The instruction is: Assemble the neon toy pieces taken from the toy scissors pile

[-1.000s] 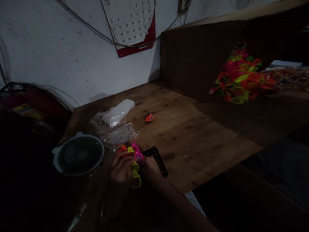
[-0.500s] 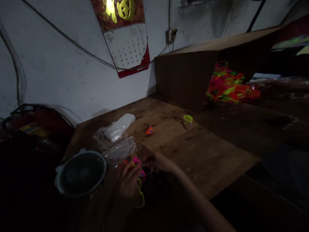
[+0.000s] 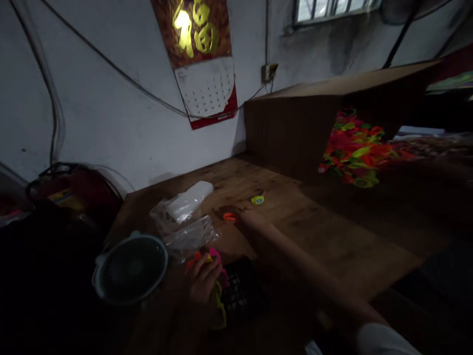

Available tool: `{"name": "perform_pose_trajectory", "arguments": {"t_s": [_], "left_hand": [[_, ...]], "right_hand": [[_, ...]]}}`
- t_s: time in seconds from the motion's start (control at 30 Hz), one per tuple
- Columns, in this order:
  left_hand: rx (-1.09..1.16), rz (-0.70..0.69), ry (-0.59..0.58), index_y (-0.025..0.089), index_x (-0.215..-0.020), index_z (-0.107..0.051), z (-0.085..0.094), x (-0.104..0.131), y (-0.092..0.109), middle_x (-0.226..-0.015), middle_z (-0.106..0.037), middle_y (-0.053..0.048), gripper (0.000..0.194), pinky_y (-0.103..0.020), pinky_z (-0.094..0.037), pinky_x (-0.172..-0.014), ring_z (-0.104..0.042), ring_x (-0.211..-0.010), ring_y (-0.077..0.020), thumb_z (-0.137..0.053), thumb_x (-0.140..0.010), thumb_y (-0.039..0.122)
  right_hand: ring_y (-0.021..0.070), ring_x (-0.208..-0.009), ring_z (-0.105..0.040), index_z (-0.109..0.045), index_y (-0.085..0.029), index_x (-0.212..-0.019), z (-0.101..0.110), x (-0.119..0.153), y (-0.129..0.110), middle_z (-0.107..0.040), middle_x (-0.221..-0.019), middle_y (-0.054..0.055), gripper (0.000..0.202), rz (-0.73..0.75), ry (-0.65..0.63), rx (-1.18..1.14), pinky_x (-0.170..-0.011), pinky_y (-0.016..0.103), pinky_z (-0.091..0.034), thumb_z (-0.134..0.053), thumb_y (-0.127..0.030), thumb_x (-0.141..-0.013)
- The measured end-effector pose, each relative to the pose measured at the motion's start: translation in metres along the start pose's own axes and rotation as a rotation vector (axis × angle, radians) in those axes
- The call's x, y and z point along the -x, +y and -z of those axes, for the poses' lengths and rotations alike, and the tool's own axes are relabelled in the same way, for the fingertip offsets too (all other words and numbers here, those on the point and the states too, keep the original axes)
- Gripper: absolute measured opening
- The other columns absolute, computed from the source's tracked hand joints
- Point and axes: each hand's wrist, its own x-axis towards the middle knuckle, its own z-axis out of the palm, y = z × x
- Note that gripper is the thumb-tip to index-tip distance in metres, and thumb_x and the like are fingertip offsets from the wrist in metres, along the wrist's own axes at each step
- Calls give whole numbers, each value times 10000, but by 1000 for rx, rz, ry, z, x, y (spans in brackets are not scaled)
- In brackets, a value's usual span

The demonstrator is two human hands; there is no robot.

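Note:
My left hand (image 3: pixel 204 282) is low in the middle, its fingers curled round several bright toy watches, among them a pink one (image 3: pixel 223 277) and a yellow one (image 3: pixel 220 313). Close by on its right lies a black gridded tray (image 3: pixel 244 286), dark and hard to make out. My right hand (image 3: pixel 242 216) reaches forward over the table, its fingers closed round an orange toy watch (image 3: pixel 229 217). Just beyond it, a single yellow-green toy watch (image 3: pixel 257 199) rests on the wood.
Clear plastic bags (image 3: pixel 192 236) and a white block (image 3: pixel 190 201) lie on the wooden table (image 3: pixel 314 231). A round lidded tub (image 3: pixel 131 268) stands left. At the right, a cardboard box (image 3: pixel 288 133) lies on its side with a heap of coloured toy watches (image 3: pixel 354 148) at its opening.
My right hand has gone from beside my left hand out to the orange watch. The yellow-green watch has moved left and now lies flat. The camera view has tilted up.

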Motion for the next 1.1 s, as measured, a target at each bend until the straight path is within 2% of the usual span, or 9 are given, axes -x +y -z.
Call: {"name": "perform_pose_trajectory", "arguments": {"t_s": [0.07, 0.17, 0.27, 0.37, 0.53, 0.67, 0.9, 1.0, 1.1], "left_hand": [[48, 58, -14, 207, -1183, -601, 2, 0, 2, -1156, -665, -10, 364, -345, -481, -930, -516, -1188, -192, -352, -917, 211], [135, 115, -25, 203, -1171, -587, 17, 2, 6, -1176, -650, -38, 374, -377, -462, -963, -510, -1203, -195, -379, -868, 139], [174, 152, 34, 202, -1098, -603, 41, 5, 11, -1128, -660, -56, 331, -407, -464, -937, -562, -1122, -204, -403, -839, 149], [137, 189, 55, 192, -1084, -606, 55, 4, 22, -1087, -669, -55, 323, -413, -455, -944, -571, -1095, -203, -398, -841, 145], [26, 248, -88, 161, -1152, -573, 46, 4, 45, -1138, -654, -75, 348, -407, -437, -994, -550, -1141, -211, -448, -835, 94], [36, 287, -44, 166, -1103, -578, 43, 12, 51, -1171, -629, -94, 295, -413, -456, -965, -566, -1113, -207, -462, -838, 111], [-57, 139, -130, 165, -1082, -572, 54, 10, 44, -1161, -630, -101, 295, -410, -453, -938, -531, -1174, -240, -504, -797, 134], [-129, 191, -220, 141, -1101, -563, 65, -3, 52, -1162, -632, -127, 294, -442, -430, -950, -505, -1210, -266, -444, -833, 141], [-169, 282, -205, 154, -1168, -531, 77, -13, 62, -1129, -646, -112, 321, -405, -448, -919, -572, -1109, -230, -464, -855, 193]], "right_hand": [[182, -853, -634, -473, -132, -1277, -7, 37, -10, -670, -1019, 112, 375, 15, -6, -145, -748, 268, -491, -402, -260, -933], [138, -690, -610, -494, -143, -1191, -24, 99, -37, -653, -879, 49, 354, -34, 14, -739, -619, 232, -485, -408, -375, -938], [132, -634, -577, -596, -158, -941, -48, 144, -69, -620, -757, 7, 351, -143, 1, -1425, -596, 237, -468, -671, -452, -763], [148, -650, -580, -627, -154, -798, -69, 162, -95, -627, -719, 4, 365, -240, -67, -1618, -636, 268, -477, -779, -428, -612], [180, -706, -601, -645, -161, -683, -76, 170, -115, -673, -735, 10, 194, -291, 27, -1385, -678, 280, -476, -746, -308, -605], [214, -741, -640, -695, -168, -767, -78, 181, -126, -714, -762, 28, 114, -332, 17, -1115, -668, 274, -457, -693, -238, -677], [214, -744, -661, -730, -204, -858, -84, 194, -143, -737, -834, 55, 249, -366, -33, -951, -633, 253, -452, -489, -265, -843], [206, -740, -663, -730, -224, -877, -76, 188, -146, -740, -870, 52, 263, -335, -58, -889, -639, 250, -445, -470, -229, -833], [207, -768, -669, -725, -222, -897, -67, 179, -150, -740, -903, 65, 278, -290, -137, -785, -664, 251, -446, -457, -203, -824]]}}
